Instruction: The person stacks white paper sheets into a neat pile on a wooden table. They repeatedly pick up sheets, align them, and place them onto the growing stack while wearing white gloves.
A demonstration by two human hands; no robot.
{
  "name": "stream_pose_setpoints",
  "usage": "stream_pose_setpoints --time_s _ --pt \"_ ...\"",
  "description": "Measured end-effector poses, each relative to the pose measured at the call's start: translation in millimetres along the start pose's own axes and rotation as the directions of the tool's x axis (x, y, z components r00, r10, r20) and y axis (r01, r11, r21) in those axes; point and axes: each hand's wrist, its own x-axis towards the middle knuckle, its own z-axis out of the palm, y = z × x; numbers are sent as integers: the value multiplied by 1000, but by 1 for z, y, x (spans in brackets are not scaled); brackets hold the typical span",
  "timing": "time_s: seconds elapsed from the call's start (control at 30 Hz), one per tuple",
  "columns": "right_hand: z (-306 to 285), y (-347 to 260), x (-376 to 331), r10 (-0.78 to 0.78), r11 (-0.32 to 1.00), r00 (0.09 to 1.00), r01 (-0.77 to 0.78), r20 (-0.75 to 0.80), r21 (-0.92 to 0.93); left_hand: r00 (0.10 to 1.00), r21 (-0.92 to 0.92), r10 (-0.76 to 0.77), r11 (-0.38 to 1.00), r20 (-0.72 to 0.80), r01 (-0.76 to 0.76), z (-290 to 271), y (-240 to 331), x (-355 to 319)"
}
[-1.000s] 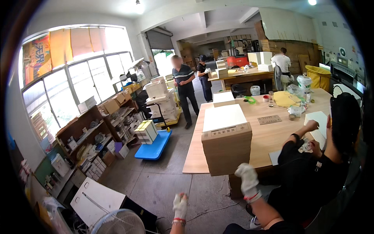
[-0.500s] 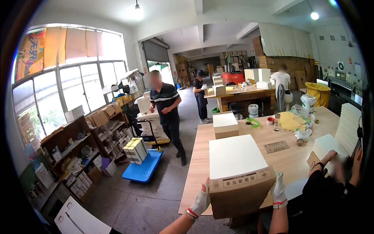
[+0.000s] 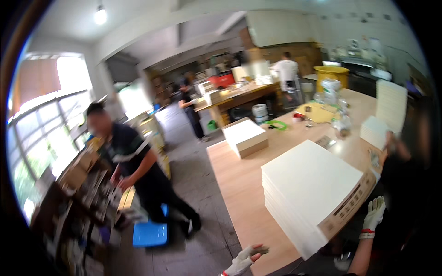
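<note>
A tall stack of white-covered pads [image 3: 313, 172] stands on the wooden table [image 3: 239, 188] in front of me, with a brown printed cardboard band [image 3: 347, 204] along its near side. My left hand [image 3: 245, 261], in a white glove with bare fingertips, is at the table's near left corner. Its fingers are stretched out, apart from the stack, and nothing shows in them. My right hand [image 3: 375, 211], gloved too, is raised beside the stack's near right corner with the fingers apart, holding nothing. A smaller stack of white pads [image 3: 246, 133] lies farther back.
A person in a dark striped shirt [image 3: 133, 156] leans beside a blue cart [image 3: 150, 233] on the left. At right, a co-worker's hand [image 3: 397, 145] is by more white pads [image 3: 374, 131]. Green tape [image 3: 277, 125] and a yellow cloth [image 3: 317, 114] lie at the table's back.
Both my hands have come away from the stack's sides. My view has turned, and the stack appears angled farther right. The person in the striped shirt has come nearer, beside the cart.
</note>
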Motion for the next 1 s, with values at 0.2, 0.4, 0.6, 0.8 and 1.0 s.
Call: stream_pose_setpoints --time_s 0.2,0.4,0.6,0.8,1.0 --pt "-107 73 -153 199 980 963 -189 184 -69 975 90 -8 996 -221 28 -88 83 -28" --pt "-48 100 -261 -92 793 995 54 -31 -606 942 88 330 938 58 -334 -111 169 42" --pt "-19 125 -303 -174 945 958 98 -227 -311 573 231 448 613 686 -755 -30 270 120" --pt "-13 162 -309 -375 911 843 257 -385 -323 35 1 134 247 990 -969 131 325 156" --pt "-57 162 -368 -524 713 793 209 -310 -670 -173 -287 -588 -106 790 -952 228 276 179"
